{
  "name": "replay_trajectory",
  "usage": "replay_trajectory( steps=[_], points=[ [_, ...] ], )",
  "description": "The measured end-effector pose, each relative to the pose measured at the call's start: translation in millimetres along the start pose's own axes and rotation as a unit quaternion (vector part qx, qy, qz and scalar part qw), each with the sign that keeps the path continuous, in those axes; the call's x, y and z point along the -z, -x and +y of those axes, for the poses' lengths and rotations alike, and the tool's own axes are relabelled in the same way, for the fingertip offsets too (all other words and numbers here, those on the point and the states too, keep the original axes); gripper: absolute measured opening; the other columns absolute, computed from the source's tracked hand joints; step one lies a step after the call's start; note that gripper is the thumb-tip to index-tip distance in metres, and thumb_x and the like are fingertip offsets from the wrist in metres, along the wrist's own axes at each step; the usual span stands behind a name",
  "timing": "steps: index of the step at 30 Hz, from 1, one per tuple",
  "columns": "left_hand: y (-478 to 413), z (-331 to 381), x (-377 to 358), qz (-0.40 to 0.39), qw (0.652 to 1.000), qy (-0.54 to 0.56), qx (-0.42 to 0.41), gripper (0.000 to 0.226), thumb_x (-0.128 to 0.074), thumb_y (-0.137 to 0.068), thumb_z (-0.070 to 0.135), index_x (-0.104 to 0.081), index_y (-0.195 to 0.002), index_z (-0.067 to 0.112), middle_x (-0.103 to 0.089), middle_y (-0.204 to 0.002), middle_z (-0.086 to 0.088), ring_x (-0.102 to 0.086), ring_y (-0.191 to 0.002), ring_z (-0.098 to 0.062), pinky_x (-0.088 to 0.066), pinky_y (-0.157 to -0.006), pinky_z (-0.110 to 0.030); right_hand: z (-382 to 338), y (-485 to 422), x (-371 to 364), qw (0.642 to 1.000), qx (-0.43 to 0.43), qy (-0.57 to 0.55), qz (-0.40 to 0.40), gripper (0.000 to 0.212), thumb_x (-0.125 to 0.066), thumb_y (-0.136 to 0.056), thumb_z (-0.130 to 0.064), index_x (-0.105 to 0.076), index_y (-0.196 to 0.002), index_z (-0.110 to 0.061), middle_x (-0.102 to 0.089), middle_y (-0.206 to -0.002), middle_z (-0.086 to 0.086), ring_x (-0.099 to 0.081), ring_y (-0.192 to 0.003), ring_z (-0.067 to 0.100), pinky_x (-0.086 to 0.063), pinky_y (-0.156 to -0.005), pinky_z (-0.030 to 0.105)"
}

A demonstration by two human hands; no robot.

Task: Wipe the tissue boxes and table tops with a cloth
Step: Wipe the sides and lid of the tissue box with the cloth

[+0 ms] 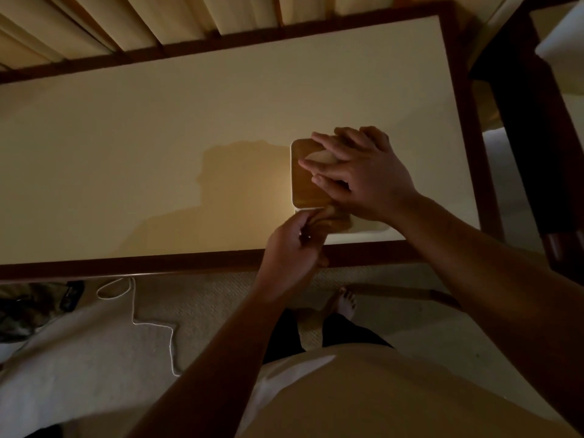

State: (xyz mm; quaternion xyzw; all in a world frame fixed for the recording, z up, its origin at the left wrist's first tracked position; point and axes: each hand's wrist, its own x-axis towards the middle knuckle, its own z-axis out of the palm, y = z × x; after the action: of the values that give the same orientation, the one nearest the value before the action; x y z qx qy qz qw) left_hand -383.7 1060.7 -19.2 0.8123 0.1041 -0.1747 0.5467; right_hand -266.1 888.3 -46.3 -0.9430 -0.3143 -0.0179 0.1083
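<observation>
Tissue box (304, 184): right hand (366, 175) flat on top, fingers (325, 143) straight; left hand (290, 245), nearer, pinches cloth (336, 220) at its near side. Table (158, 137) beneath.

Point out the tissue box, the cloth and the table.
tissue box (302, 184): head view, bare wooden lid.
cloth (336, 220): head view, bunched part at box's near edge.
table (158, 137): head view, bare cream top.

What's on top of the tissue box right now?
The right hand lies flat on the tissue box, fingers straight, partly over a pale tissue. The left hand pinches the cloth at the near edge. The top's right part is hidden under the hand.
</observation>
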Motion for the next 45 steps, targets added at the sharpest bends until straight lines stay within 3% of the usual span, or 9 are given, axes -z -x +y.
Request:
replay_trajectory(
  steps=[6,15,20,27,33,35,39,42,45],
  points=[
    [36,-28,10,0.034,0.991,-0.046,-0.122,0.027,-0.062,-0.100,0.011,-0.068,-0.126,0.010,-0.070,-0.125,0.006,-0.067,-0.117,-0.010,-0.058,-0.095,-0.033,2,1,0,1.000,0.005,-0.006,0.011,0.045,-0.033,-0.109,-0.056,-0.057,-0.145,-0.044,-0.039,-0.165,-0.006,-0.039,-0.146,0.032,-0.030,-0.115,0.058],
    [44,-38,-14,0.104,0.939,-0.179,-0.274,0.036,-0.062,-0.104,0.019,-0.065,-0.137,0.004,-0.059,-0.140,-0.013,-0.061,-0.125,-0.014,-0.062,-0.087,-0.028,4,1,-1,1.000,0.003,-0.005,0.024,0.044,-0.035,-0.109,-0.056,-0.057,-0.145,-0.043,-0.040,-0.165,-0.005,-0.041,-0.145,0.033,-0.030,-0.114,0.057],
    [15,-23,-8,0.177,0.919,-0.285,-0.209,0.033,-0.065,-0.101,0.018,-0.067,-0.133,0.026,-0.066,-0.127,-0.001,-0.071,-0.097,-0.019,-0.059,-0.061,-0.032,1,-1,2,1.000,-0.002,-0.008,0.015,0.046,-0.032,-0.109,-0.056,-0.057,-0.145,-0.044,-0.039,-0.166,-0.005,-0.038,-0.147,0.032,-0.027,-0.116,0.057],
    [-10,12,-16,0.006,0.901,-0.434,-0.007,0.035,-0.031,-0.109,0.047,-0.061,-0.113,0.029,-0.065,-0.097,0.001,-0.064,-0.081,-0.027,-0.038,-0.068,-0.035,0,-2,-2,1.000,0.014,0.007,0.024,0.043,-0.035,-0.109,-0.055,-0.057,-0.144,-0.045,-0.041,-0.164,-0.005,-0.042,-0.144,0.033,-0.031,-0.114,0.057],
    [-39,34,-11,-0.130,0.919,-0.363,0.082,0.029,-0.044,-0.108,0.023,-0.064,-0.117,0.003,-0.068,-0.101,-0.013,-0.068,-0.107,-0.035,-0.045,-0.078,-0.035,0,-5,-6,0.999,0.019,0.007,0.039,0.042,-0.037,-0.109,-0.056,-0.063,-0.140,-0.044,-0.047,-0.160,-0.004,-0.048,-0.139,0.035,-0.035,-0.110,0.058],
    [-35,36,-3,-0.151,0.939,-0.297,0.082,0.019,-0.052,-0.103,0.008,-0.067,-0.114,0.001,-0.070,-0.088,-0.014,-0.073,-0.086,-0.025,-0.047,-0.069,-0.029,-1,-6,-5,0.999,0.020,0.007,0.034,0.043,-0.035,-0.109,-0.056,-0.062,-0.140,-0.045,-0.046,-0.161,-0.004,-0.046,-0.140,0.035,-0.033,-0.111,0.057],
    [-28,23,8,-0.096,0.975,-0.199,0.026,0.025,-0.053,-0.108,0.022,-0.076,-0.116,0.018,-0.074,-0.072,-0.004,-0.064,-0.044,-0.005,-0.052,-0.056,-0.027,-2,-2,-1,1.000,0.008,-0.010,0.012,0.045,-0.030,-0.109,-0.057,-0.057,-0.144,-0.047,-0.039,-0.165,-0.007,-0.039,-0.145,0.032,-0.026,-0.116,0.056],
    [-20,12,11,-0.032,0.986,-0.161,-0.004,0.020,-0.057,-0.106,0.018,-0.076,-0.111,0.017,-0.073,-0.066,0.001,-0.072,-0.053,-0.013,-0.063,-0.066,-0.039,-3,-4,0,1.000,-0.001,-0.007,-0.006,0.047,-0.028,-0.108,-0.058,-0.054,-0.146,-0.048,-0.036,-0.167,-0.007,-0.036,-0.147,0.033,-0.025,-0.117,0.056],
    [-5,3,10,0.029,0.992,-0.116,-0.050,0.020,-0.055,-0.103,0.016,-0.072,-0.114,0.018,-0.076,-0.091,0.003,-0.074,-0.077,-0.013,-0.063,-0.073,-0.047,-3,-6,3,1.000,-0.008,-0.012,-0.027,0.049,-0.024,-0.108,-0.056,-0.047,-0.150,-0.049,-0.032,-0.169,-0.005,-0.033,-0.148,0.033,-0.023,-0.117,0.057]
  ],
)
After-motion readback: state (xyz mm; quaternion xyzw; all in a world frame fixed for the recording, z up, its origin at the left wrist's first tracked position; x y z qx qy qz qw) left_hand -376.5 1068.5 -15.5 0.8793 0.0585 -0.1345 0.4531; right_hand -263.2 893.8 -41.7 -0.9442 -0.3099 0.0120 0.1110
